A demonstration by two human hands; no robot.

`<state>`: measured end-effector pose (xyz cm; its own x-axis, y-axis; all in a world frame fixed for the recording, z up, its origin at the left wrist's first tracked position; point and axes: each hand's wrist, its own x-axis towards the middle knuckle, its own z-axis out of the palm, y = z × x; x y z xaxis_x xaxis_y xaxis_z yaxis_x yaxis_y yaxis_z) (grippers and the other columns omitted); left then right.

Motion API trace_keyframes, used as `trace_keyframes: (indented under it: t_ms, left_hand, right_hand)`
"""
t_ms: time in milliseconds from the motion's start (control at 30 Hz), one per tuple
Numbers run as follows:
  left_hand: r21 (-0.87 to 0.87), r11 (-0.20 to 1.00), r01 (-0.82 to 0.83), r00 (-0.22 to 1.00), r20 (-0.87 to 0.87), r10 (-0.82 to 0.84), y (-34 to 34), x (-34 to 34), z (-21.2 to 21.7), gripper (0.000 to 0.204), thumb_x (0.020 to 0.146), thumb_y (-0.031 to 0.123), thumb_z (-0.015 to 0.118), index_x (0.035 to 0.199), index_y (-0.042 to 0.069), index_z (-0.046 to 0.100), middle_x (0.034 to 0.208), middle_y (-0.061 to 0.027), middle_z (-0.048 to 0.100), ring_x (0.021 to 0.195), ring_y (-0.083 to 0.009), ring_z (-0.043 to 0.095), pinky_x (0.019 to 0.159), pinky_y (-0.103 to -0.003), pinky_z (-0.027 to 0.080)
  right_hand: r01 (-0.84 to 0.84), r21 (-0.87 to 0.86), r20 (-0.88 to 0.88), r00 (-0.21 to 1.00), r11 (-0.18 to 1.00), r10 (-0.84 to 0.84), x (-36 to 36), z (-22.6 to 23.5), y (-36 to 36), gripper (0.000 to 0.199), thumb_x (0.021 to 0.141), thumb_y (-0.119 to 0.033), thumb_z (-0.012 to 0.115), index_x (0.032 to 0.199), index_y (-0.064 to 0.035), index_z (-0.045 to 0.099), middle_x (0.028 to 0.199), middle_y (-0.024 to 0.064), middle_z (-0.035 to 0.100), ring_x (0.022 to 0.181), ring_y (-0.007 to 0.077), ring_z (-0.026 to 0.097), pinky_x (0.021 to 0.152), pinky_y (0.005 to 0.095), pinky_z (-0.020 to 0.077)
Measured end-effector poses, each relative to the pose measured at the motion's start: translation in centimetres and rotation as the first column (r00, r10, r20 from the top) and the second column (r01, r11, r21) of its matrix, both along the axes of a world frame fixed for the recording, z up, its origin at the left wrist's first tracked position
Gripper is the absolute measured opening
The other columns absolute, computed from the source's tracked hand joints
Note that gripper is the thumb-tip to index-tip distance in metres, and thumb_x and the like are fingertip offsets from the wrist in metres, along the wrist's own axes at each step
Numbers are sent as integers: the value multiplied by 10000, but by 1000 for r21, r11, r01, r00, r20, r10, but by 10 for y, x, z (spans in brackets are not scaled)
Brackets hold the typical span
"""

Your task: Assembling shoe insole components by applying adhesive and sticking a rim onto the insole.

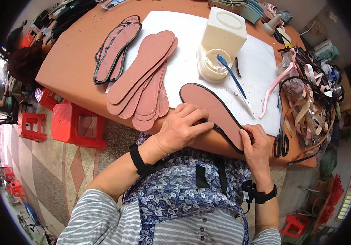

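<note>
A pink shoe insole (211, 107) with a black strip along its rim lies slanted at the table's near edge, its narrower end toward me. My left hand (182, 127) is closed on the insole's left edge, thumb and fingers pressed together at the black strip. My right hand (257, 146) pinches the insole near its lower right end, thumb on top and the other fingers partly hidden behind. To the left, a fanned stack of plain pink insoles (142, 73) rests partly on a white sheet (179, 24). Beyond it lie several black-rimmed insoles (120, 51).
A cream plastic container (224, 30) with an open pot (214, 65) stands on the sheet. A blue-and-white brush (234, 79) leans across the pot. Black-handled scissors (281, 143) lie right, beside tangled strips (306, 98). Red stools (75, 126) stand on the floor at left; a person sits far left.
</note>
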<state>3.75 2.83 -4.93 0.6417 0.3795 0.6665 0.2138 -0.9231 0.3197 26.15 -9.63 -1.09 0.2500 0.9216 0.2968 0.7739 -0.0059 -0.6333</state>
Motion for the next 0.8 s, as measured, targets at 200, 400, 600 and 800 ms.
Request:
trace_keyframes:
  t_ms: [200,400,600,800]
  left_hand:
    - [-23,1000,1,1000,-24,-2,0,1,3,305,719,121,650,1015,152,721,1043,-42,626,954,-227,610,818,-370,482]
    - [-23,1000,-7,999,-44,6,-1,0,5,306,718,129,653,1014,166,721,1049,-35,622,963,-221,606,823,-368,478]
    - [-30,1000,0,999,-51,-2,-2,0,4,252,751,154,643,991,155,719,1046,-46,612,980,-229,593,842,-370,473]
    - [-35,999,-1,999,-34,0,-3,-1,4,327,700,124,662,1017,175,721,1061,-34,618,982,-228,601,831,-371,478]
  right_hand:
    - [-35,33,125,992,999,30,0,-2,2,112,861,-45,706,956,-3,665,879,144,636,783,330,640,692,384,505]
    - [-75,119,321,947,990,33,3,13,18,218,819,-25,714,1028,6,661,1017,149,616,920,337,597,789,410,494]
    - [-81,120,308,951,990,40,15,20,59,364,854,-51,682,1199,21,592,1092,200,610,1019,380,587,908,449,462]
    - [-48,-7,223,974,999,48,15,11,80,366,877,-52,655,1233,7,593,1009,181,627,967,356,604,860,450,469]
